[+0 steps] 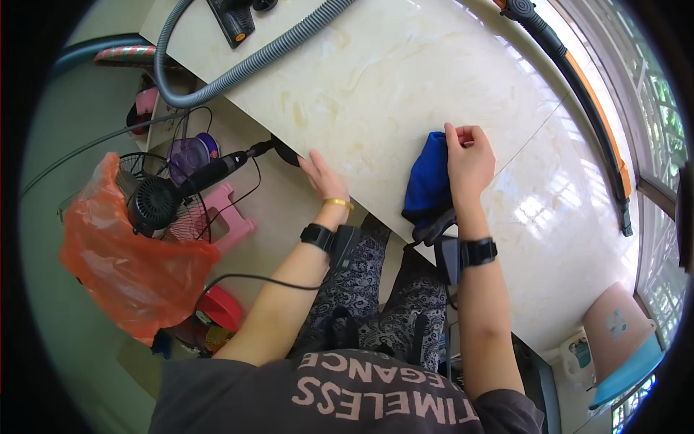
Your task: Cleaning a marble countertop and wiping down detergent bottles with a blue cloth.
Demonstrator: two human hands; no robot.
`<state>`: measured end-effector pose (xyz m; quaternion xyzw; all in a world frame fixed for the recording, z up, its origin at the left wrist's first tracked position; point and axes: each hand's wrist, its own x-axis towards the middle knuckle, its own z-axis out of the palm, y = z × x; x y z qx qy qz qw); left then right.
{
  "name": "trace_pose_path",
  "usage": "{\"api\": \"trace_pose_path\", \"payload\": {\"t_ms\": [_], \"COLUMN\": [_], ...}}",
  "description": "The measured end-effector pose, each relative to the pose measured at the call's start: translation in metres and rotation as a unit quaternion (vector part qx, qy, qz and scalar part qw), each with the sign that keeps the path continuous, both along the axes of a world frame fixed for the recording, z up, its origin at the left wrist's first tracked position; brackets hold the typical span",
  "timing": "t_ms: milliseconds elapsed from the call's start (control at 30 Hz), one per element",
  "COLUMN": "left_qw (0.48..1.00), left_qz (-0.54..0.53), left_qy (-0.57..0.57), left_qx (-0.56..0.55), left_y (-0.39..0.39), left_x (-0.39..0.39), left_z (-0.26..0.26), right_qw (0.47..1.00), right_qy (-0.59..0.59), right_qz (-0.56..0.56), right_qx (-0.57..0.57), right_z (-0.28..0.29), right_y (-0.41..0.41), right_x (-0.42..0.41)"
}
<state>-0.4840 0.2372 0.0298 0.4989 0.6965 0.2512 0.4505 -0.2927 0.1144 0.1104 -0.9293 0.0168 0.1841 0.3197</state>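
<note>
A blue cloth item with a dark edge [428, 173] lies on the glossy, marbled tabletop [347, 92] near its front edge. My right hand [470, 154] is at the cloth's right side, its fingers curled and thumb against the top of the cloth; whether it pinches the cloth cannot be told. A black item, perhaps a glove part [434, 228], sits below the blue cloth, partly behind my right wrist. My left hand [327, 182] rests against the table's edge with fingers apart and holds nothing. Both wrists wear black straps with small boxes.
A grey corrugated hose [271, 49] and a black vacuum nozzle [233, 21] lie at the back left. An orange and black tube [591, 97] lies along the window side. A fan partly covered by an orange plastic bag [141, 260] and a pink stool [230, 217] stand left below.
</note>
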Motion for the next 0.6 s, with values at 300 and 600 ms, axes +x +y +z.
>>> {"api": "trace_pose_path", "payload": {"t_ms": [300, 600], "left_qw": [0.973, 0.965], "left_qz": [0.028, 0.036], "left_qy": [0.219, 0.248], "left_qx": [0.068, 0.072], "left_y": [-0.007, -0.006], "left_x": [0.035, 0.036], "left_z": [0.013, 0.01], "right_qw": [0.995, 0.995], "right_qy": [0.076, 0.09], "right_qz": [-0.036, -0.014], "right_qx": [-0.061, -0.046], "right_z": [-0.015, -0.021], "right_y": [0.024, 0.026], "right_x": [0.024, 0.03]}}
